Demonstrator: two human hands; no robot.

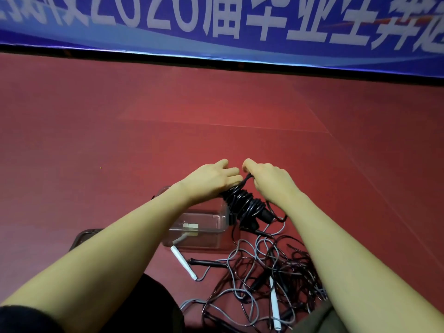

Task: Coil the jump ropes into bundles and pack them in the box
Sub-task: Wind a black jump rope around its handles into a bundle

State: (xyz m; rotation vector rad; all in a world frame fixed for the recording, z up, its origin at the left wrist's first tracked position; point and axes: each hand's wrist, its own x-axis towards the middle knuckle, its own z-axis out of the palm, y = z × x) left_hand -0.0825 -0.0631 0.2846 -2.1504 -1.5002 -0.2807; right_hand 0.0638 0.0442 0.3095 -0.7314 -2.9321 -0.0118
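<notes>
A black jump rope bundle (242, 205) is held in the air above the red floor, its cord wound tightly round the two black handles. My left hand (211, 180) holds the bundle's upper end from the left, and the fingers mostly hide that end. My right hand (266, 179) pinches the loose black cord end at the top of the bundle. A clear plastic box (204, 234) stands on the floor just below and to the left of the bundle. A tangle of black and grey ropes (269, 275) lies on the floor between my forearms.
A white rope handle (183, 263) lies before the box, another white handle (274, 306) in the tangle. A dark tray or lid (84, 236) shows under my left forearm. A blue banner (216, 27) runs along the far edge of the red floor (216, 111).
</notes>
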